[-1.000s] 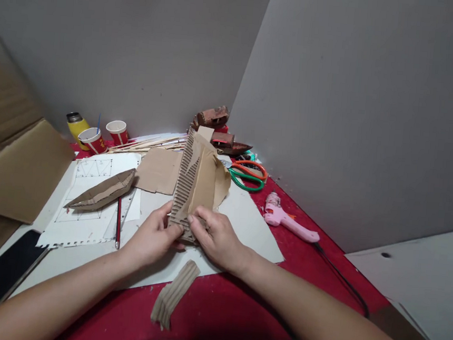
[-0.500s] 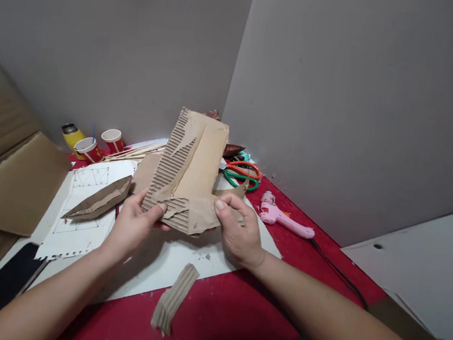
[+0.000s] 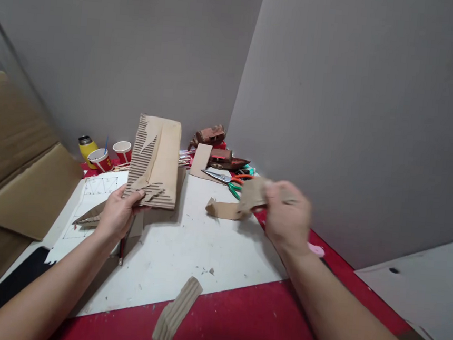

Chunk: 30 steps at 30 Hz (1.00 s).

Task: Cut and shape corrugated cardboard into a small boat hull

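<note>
My left hand (image 3: 122, 208) grips the lower edge of a cardboard piece (image 3: 164, 159), tilted up above the white board. Its paper face is partly peeled, baring ridged corrugation along the left side and bottom. Off to the right, my right hand (image 3: 288, 212) is closed on a torn strip of brown paper (image 3: 253, 195), slightly blurred. Below that strip, a curled cardboard scrap (image 3: 225, 209) lies on the board. A ridged torn strip (image 3: 177, 314) rests across the board's front edge. Behind my left hand, a pointed cardboard boat shape (image 3: 90, 215) is partly hidden.
Scissors (image 3: 220, 177) with orange and green handles lie behind my right hand. Brown model boats (image 3: 227, 162) stand near the wall corner. Paper cups (image 3: 99, 160) and a yellow bottle (image 3: 87, 150) are at back left. A large cardboard box (image 3: 14, 188) borders the left side.
A paper strip has come off the cardboard's lower right in my right hand, which moved right. My left hand shifted left with the cardboard. Scissors and model boats are more exposed.
</note>
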Motion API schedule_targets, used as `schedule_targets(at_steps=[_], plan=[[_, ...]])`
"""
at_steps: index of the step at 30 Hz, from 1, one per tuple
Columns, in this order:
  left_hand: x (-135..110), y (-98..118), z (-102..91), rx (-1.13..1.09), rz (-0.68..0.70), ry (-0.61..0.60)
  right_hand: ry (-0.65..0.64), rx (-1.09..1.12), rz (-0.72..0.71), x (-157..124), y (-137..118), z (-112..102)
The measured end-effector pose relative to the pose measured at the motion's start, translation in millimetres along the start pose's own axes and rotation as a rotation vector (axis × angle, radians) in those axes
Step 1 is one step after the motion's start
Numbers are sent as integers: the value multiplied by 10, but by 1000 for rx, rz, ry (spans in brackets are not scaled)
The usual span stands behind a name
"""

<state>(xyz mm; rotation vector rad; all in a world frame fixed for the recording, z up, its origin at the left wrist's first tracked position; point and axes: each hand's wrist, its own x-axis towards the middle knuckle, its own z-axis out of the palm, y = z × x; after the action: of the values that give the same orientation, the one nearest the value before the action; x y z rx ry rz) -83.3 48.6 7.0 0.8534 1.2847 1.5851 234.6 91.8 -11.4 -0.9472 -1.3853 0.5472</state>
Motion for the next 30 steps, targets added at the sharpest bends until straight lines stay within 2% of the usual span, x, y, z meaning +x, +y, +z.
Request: schedule_targets(at_steps=[2, 3, 5, 8, 12, 15, 20, 25, 30], plan=[[-94, -31, 55, 19, 1, -43, -235, -79, 69, -125, -43, 185], [-143, -47, 79, 30, -2, -71, -304, -113, 70, -183, -87, 259], [-239, -75, 125, 71, -14, -129, -342, -161, 6, -279, -212, 357], [-385, -96, 192, 184, -5, -209, -295, -148, -191, -391, -443, 432], [-579, -93, 263, 319, 65, -322, -466, -232, -550, -491, -617, 581], [-669, -84, 273, 406, 121, -382, -540, -359, -688, -515, -598, 703], [-665, -119, 255, 489, 143, -436, -543, -426, -713, -541, -496, 786], [-635, -221, 260, 530, 80, -459, -574, -435, -675, -604, -374, 809], [-630, -282, 264, 534, 52, -456, -684, -364, -505, -552, -295, 807]])
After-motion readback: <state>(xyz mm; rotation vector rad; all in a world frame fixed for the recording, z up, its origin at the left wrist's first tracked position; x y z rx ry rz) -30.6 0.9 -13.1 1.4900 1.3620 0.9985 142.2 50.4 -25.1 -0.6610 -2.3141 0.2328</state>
